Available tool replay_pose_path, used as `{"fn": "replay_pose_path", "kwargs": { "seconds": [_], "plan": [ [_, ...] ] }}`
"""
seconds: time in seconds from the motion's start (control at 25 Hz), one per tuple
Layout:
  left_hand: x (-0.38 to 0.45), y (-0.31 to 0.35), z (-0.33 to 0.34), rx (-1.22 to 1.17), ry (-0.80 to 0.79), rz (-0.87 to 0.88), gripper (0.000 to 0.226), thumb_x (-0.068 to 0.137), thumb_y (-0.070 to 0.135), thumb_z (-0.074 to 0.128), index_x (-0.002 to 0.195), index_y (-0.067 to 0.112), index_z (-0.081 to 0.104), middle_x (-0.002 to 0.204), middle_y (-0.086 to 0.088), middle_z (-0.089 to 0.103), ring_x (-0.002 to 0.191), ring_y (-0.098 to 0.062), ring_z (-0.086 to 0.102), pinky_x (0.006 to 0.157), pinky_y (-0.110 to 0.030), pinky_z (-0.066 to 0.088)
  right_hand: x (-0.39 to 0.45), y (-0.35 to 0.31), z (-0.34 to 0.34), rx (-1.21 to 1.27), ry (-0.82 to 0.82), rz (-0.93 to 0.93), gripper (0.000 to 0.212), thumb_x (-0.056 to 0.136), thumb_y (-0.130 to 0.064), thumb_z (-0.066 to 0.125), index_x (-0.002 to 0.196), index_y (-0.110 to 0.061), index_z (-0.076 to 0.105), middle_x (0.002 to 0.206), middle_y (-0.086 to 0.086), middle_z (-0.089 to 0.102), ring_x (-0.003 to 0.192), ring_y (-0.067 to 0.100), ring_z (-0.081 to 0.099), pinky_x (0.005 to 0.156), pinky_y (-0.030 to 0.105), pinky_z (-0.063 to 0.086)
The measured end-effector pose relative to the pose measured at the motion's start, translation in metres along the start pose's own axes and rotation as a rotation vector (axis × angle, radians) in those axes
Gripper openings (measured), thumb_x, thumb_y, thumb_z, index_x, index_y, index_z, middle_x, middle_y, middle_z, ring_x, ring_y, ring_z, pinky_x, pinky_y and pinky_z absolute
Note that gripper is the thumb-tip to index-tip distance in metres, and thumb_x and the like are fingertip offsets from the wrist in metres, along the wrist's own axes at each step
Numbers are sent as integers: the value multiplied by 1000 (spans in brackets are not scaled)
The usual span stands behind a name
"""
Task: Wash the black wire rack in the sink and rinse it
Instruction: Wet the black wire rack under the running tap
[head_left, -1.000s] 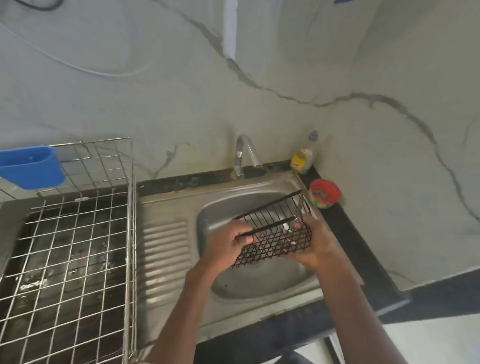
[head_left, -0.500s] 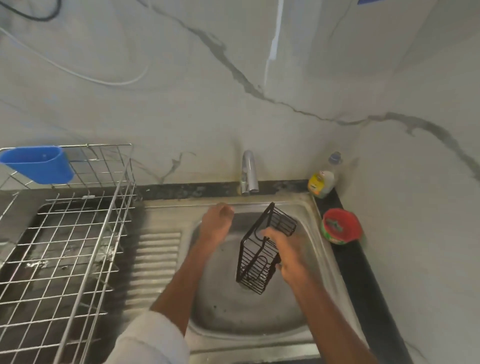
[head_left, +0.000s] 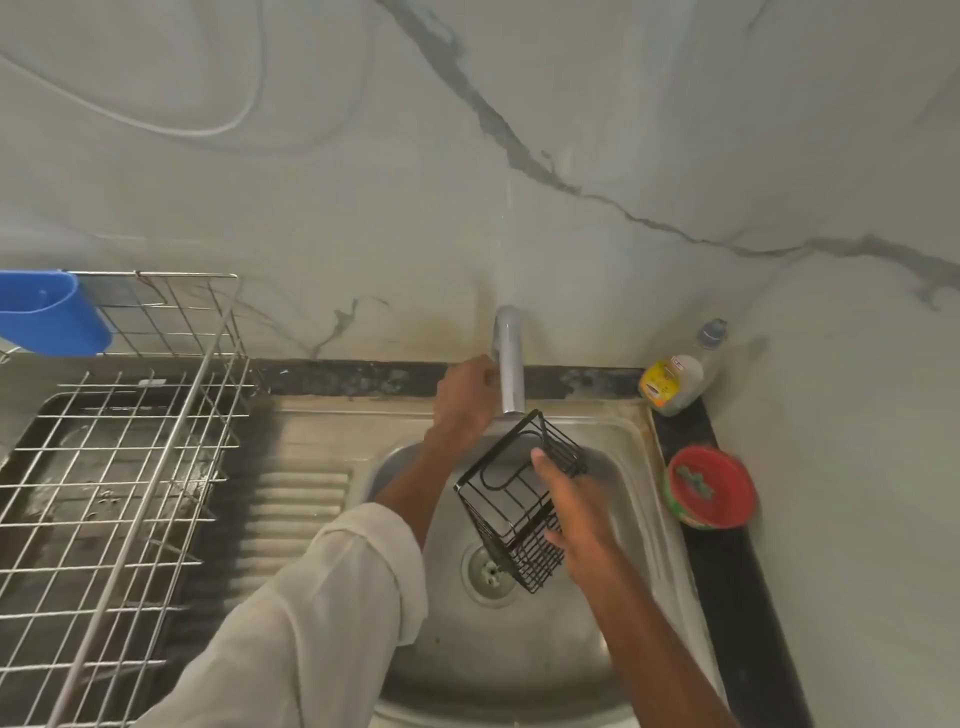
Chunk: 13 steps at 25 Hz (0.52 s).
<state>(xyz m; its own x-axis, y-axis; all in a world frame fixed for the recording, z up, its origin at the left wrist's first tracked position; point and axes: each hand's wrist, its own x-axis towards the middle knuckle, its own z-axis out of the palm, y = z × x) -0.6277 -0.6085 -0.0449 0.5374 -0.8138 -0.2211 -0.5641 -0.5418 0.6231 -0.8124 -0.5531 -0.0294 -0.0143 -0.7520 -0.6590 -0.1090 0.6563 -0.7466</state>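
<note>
matt black wire rack, dull brushed steel sink, shiny chrome tap, glossy marble-look wall.

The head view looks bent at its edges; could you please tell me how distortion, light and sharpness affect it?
Head view: wide-angle bending curves the dish rack and counter edge; light is dim and flat, with a soft sheen on the sink basin; the left hand at the tap looks slightly soft; the black wire rack in the right hand reads clearly; no water stream is discernible.

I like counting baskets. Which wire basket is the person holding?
The small black wire rack, held by the right hand over the sink. The big silver wire rack sits untouched on the left.
</note>
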Motion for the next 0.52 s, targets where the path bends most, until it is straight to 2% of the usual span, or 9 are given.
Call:
{"fn": "replay_pose_path", "kwargs": {
  "seconds": [0.08, 0.16, 0.24, 0.32, 0.44, 0.48, 0.52],
  "plan": [
    [4, -19, 4, -215, -6, -208, 21, 105, 22, 61, 101, 8, 76, 86, -4, 75, 85, -27, 72, 77, -40, 59, 13, 0, -2, 45, -5, 102, 60, 82, -49, 83, 130, -18, 64, 129, 2, 61, 116, 24, 53, 94, 49, 57],
    [-6, -40, 4, -424, 9, -373, 34, 105, 41, 63, 112, 10, 77, 96, -8, 80, 93, -26, 76, 92, -43, 61, 14, -1, -3, 123, -23, 183, 54, 85, -42, 83, 129, -17, 63, 131, 6, 56, 121, 29, 50, 88, 50, 60],
    [-34, -56, 0, -579, 70, -360, 36, 107, 44, 60, 117, 12, 72, 104, -8, 79, 100, -26, 75, 98, -45, 58, 11, 2, -2, 223, -24, 241, 58, 83, -41, 84, 130, -15, 62, 135, 11, 51, 125, 36, 49, 74, 47, 63],
    [-76, -69, 0, -711, 66, -313, 33, 109, 49, 55, 110, 21, 72, 106, -4, 77, 104, -25, 72, 98, -48, 57, 5, 6, 1, 318, -24, 279, 55, 85, -40, 82, 129, -11, 63, 133, 12, 49, 126, 38, 48, 68, 46, 61],
    [-129, -79, 7, -702, -16, -212, 24, 105, 60, 55, 104, 40, 67, 111, 11, 72, 110, -17, 69, 97, -43, 54, -5, 13, 4, 517, 32, 314, 39, 95, -35, 70, 120, -6, 62, 127, 17, 52, 107, 35, 52, 67, 48, 57],
    [-138, -78, 10, -668, -69, -153, 19, 104, 59, 57, 110, 42, 65, 114, 14, 70, 110, -12, 68, 95, -37, 51, -6, 16, 3, 581, 59, 313, 38, 98, -37, 65, 120, -7, 61, 129, 17, 54, 101, 34, 52, 65, 47, 58],
    [-144, -75, 10, -625, -117, -102, 25, 104, 58, 58, 122, 42, 64, 122, 14, 69, 113, -8, 66, 94, -32, 47, -8, 20, 2, 627, 93, 308, 40, 100, -40, 61, 125, -8, 61, 132, 17, 54, 97, 35, 52, 65, 47, 58]
  ]
}}
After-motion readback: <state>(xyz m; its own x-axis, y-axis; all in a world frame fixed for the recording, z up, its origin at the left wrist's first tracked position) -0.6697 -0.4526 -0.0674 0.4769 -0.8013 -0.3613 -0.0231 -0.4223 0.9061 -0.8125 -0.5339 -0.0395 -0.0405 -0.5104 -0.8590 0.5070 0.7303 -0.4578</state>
